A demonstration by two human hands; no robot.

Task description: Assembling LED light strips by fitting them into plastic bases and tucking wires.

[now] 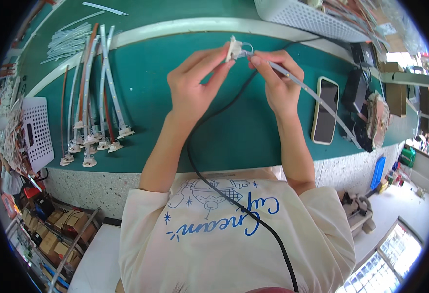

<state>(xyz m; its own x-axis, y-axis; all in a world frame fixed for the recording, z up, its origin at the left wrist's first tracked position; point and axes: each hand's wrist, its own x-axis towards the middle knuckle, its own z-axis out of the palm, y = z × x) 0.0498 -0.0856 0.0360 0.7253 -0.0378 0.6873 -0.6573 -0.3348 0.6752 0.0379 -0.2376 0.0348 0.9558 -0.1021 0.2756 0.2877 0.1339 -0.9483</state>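
Note:
My left hand (194, 83) is closed, its thumb and fingers pinching a small white connector (233, 50) above the green table. In my right hand (282, 85), also closed, is a whitish LED strip (334, 111), gripped near its end. The strip runs down to the right, past the phone. Between the two hands a short, thin white wire loop (248, 46) links the connector and the strip end. My right fingertips hide where the wire meets the strip. To the left lie several similar strips (103, 73), pale and orange-brown, each with a white end piece (89, 160).
A phone (325, 111) lies right of my right arm. A black cable (226, 106) crosses the table and my shirt. At the far left is a white perforated basket (37, 129); another basket (312, 19) stands at the back. Short pale tubes (70, 43) are piled back left.

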